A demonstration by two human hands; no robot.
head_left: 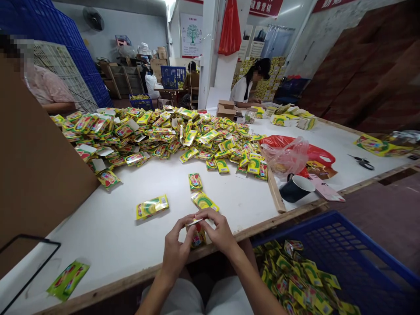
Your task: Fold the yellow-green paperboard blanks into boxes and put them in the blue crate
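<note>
Near the table's front edge, my left hand [179, 240] and my right hand [218, 229] are both closed on one small printed box [197, 237]. Fingers and thumbs pinch its upper end, where a pale flap shows; part of the box is hidden by my fingers. Just beyond my right fingers lies a yellow-green box [205, 201], flat on the table. Behind that is a smaller green and red box [195, 182]. To the left of my hands rests another yellow box [152, 207].
A large heap of small boxes [157, 135] spans the white table [164, 175]. At right are a dark mug [296, 189], a pink phone [324, 187] and scissors [362, 162]. A blue crate [357, 245] with packets stands below. A cardboard sheet [36, 166] rises at left. Other people sit beyond.
</note>
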